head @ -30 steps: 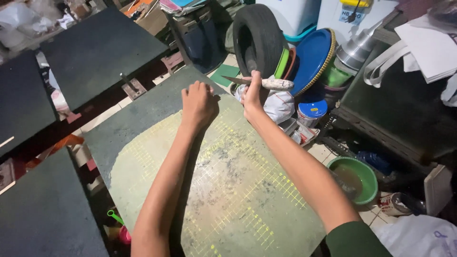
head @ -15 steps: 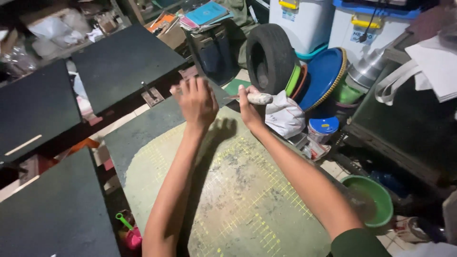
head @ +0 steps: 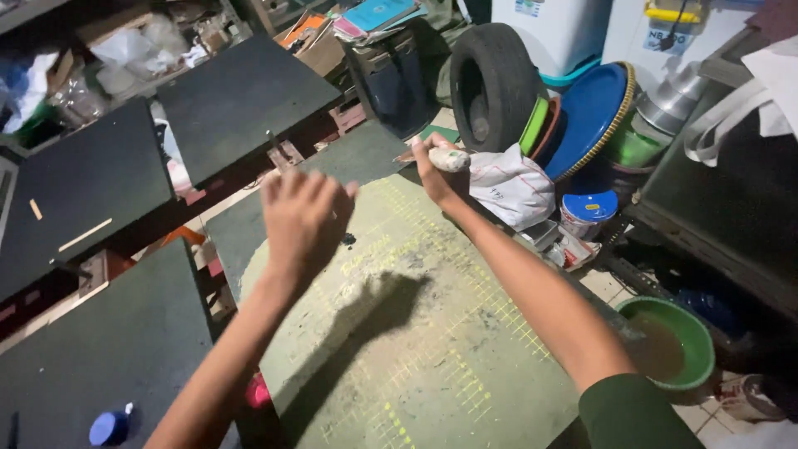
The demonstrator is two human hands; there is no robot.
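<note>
Left hand [head: 303,220] lifting off board [head: 416,349] since half second ago, fingers now hanging loosely open, holding nothing. Right hand [head: 439,166] closing around pale roll [head: 450,159] at board's far edge, near tyre [head: 492,83]. Judging: firm grip, wrist low, helping control.

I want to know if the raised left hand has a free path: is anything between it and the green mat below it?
Nothing visible. The left hand hangs open above the green mat, with only its shadow on the mat beneath. The right hand grips a pale tool at the mat's far edge, off to the side.
</note>
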